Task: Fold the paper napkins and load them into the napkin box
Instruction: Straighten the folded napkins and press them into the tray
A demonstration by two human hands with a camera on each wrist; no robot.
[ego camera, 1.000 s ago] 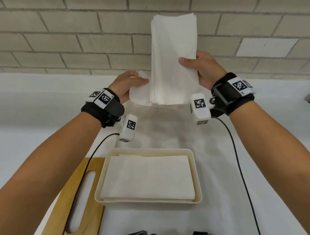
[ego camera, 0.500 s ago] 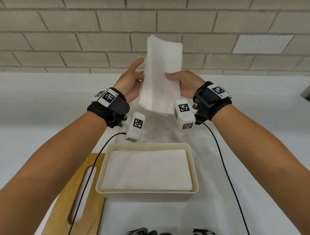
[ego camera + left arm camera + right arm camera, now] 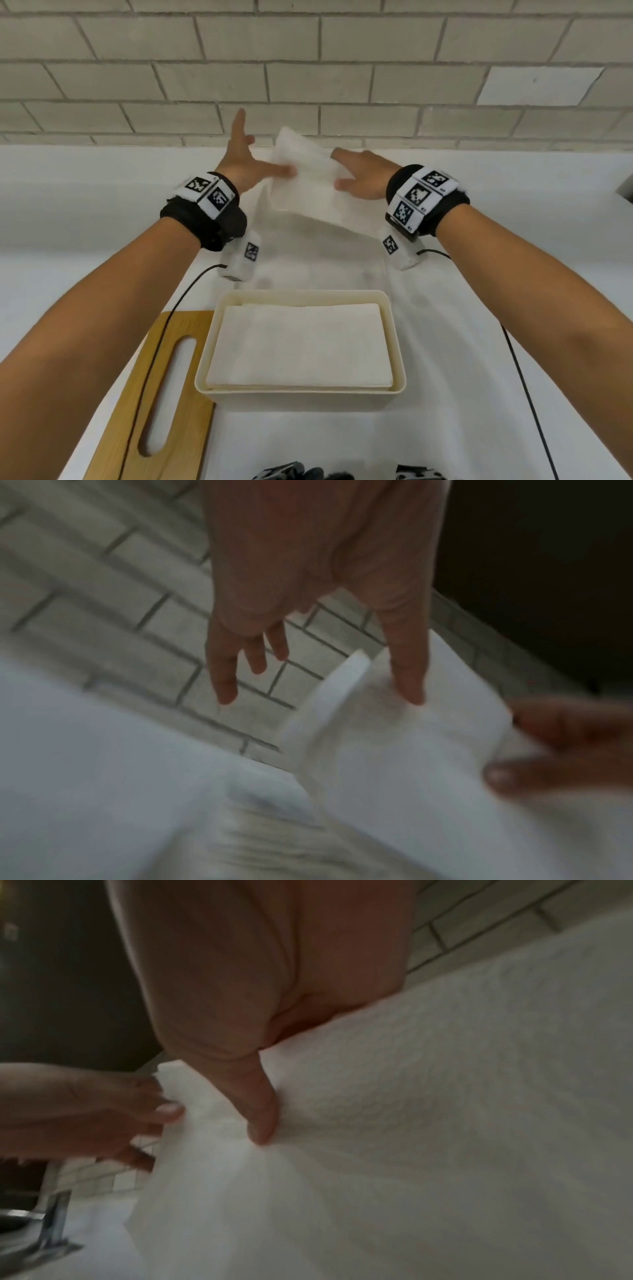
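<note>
the napkin stack (image 3: 308, 178), upright and raised before the wall half a second ago, now tilts low over the worktop (image 3: 513, 274), beyond the napkin box (image 3: 301, 397) holding folded napkins (image 3: 301, 346). right hand (image 3: 366, 174) pinches its right edge, thumb on top; left hand (image 3: 243, 157), fingers straight and spread, touches its left edge by the thumb.
</note>
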